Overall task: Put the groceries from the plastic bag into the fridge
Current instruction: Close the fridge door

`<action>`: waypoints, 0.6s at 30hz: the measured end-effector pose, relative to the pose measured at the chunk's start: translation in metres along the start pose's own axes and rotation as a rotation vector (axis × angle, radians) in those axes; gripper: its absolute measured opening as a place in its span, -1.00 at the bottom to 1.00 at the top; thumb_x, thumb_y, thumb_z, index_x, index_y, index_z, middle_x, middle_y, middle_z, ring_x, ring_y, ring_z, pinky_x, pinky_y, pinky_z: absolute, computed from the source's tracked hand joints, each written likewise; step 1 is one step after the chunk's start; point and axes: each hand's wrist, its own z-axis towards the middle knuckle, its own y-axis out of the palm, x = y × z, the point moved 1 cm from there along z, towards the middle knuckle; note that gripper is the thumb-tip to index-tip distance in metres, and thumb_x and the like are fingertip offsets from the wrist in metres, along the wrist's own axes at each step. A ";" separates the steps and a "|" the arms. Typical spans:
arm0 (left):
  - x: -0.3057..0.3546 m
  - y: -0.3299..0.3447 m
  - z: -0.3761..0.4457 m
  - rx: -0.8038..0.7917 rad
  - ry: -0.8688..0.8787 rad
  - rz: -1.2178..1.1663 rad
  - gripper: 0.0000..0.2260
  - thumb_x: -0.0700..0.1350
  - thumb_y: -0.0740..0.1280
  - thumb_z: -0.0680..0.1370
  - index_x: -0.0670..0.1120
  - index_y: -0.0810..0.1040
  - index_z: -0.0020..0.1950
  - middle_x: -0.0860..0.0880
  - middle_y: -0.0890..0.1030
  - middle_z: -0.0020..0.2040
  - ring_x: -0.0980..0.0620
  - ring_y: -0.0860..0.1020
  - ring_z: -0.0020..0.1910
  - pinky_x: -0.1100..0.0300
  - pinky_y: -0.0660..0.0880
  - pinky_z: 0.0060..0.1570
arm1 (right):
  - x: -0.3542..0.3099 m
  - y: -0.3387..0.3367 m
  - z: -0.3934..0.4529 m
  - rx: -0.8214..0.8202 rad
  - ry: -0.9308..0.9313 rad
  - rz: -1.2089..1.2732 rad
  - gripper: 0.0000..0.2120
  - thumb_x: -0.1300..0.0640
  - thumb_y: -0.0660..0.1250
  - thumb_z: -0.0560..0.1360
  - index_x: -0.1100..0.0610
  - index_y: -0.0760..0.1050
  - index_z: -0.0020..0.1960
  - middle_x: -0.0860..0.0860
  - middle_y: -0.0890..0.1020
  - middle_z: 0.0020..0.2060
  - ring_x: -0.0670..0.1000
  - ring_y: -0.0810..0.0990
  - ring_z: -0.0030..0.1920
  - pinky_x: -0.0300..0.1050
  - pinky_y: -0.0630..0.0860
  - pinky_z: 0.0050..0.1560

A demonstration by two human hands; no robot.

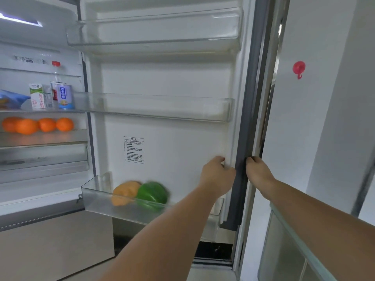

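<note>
The fridge door (166,82) stands open in front of me. My left hand (218,175) grips the door's inner edge beside the grey seal (241,179). My right hand (258,172) curls round the door's outer edge from the other side. In the lowest door bin (97,199) lie an orange pepper (124,192) and a green pepper (153,193). Inside the fridge, several oranges (37,125) sit on a shelf. Above them stand a milk carton (37,96), a blue can (64,95) and a red-capped bottle (55,72). The plastic bag is out of view.
Two clear door bins (154,107) above hold nothing. A blue packet (12,99) lies at the left of the upper shelf. A red suction hook (299,68) sticks to the white surface at right. A glass-edged counter (294,232) runs under my right forearm.
</note>
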 end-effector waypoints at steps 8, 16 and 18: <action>0.000 0.001 -0.008 0.021 0.002 0.000 -0.68 -0.12 0.27 0.53 -0.10 0.47 0.29 0.00 0.58 0.06 -0.01 0.55 -0.09 0.20 0.47 -0.12 | 0.001 -0.003 -0.006 0.013 0.027 0.137 -0.66 0.08 -0.03 0.66 0.13 0.37 0.33 0.07 0.49 0.09 0.09 0.45 0.06 0.05 0.46 0.14; 0.004 -0.017 -0.040 0.061 -0.028 0.022 -0.64 -0.05 0.30 0.53 -0.07 0.46 0.32 0.00 0.58 0.06 0.03 0.54 -0.09 0.21 0.46 -0.07 | 0.002 -0.015 -0.030 -0.018 -0.005 0.195 -0.65 0.08 -0.02 0.66 0.11 0.36 0.37 0.05 0.48 0.12 0.06 0.45 0.11 0.02 0.43 0.19; 0.005 -0.025 -0.055 0.040 -0.023 0.007 -0.62 -0.05 0.30 0.53 -0.06 0.45 0.35 0.01 0.58 0.06 0.08 0.53 -0.13 0.23 0.44 -0.11 | 0.001 -0.015 -0.044 -0.019 -0.001 0.169 -0.65 0.07 -0.01 0.67 0.11 0.34 0.39 0.08 0.49 0.19 0.10 0.47 0.17 0.06 0.43 0.26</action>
